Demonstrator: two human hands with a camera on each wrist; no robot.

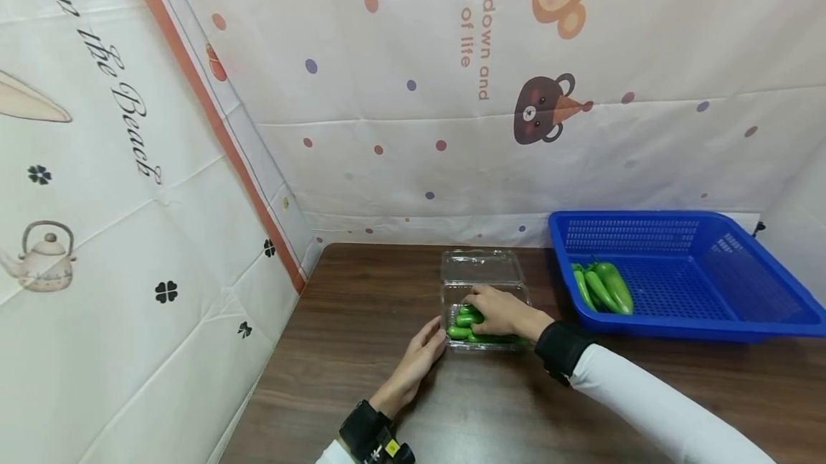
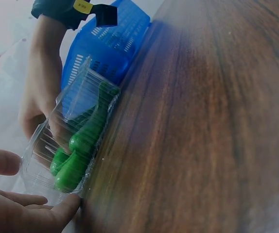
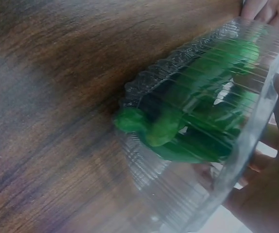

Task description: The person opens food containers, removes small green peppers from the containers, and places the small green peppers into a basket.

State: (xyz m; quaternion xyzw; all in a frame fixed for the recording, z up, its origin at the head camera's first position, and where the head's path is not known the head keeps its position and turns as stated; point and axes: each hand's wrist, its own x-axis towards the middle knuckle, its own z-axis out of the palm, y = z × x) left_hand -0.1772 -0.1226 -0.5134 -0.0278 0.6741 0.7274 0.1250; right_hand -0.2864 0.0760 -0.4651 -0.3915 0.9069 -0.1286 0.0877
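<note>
A clear plastic clamshell box [image 1: 445, 299] stands on the table with its lid [image 1: 482, 267] folded back. Several long green peppers [image 1: 459, 333] lie inside it. My right hand [image 1: 502, 311] reaches down into the box, its thumb and fingers bent about one green pepper [image 1: 469, 319]; box walls and other peppers partly hide the fingertips in the right wrist view. Against the box's left side rests my left hand [image 1: 416, 358], fingers extended. In the left wrist view its thumb [image 2: 6, 162] is by the rim and a fingertip touches the lower edge.
A blue plastic basket [image 1: 684, 324] stands to the right of the box, with several green peppers [image 1: 603, 288] at its left end. The brown wooden table [image 1: 361, 306] meets a printed cloth wall [image 1: 387, 184] at the back and another cloth at the left.
</note>
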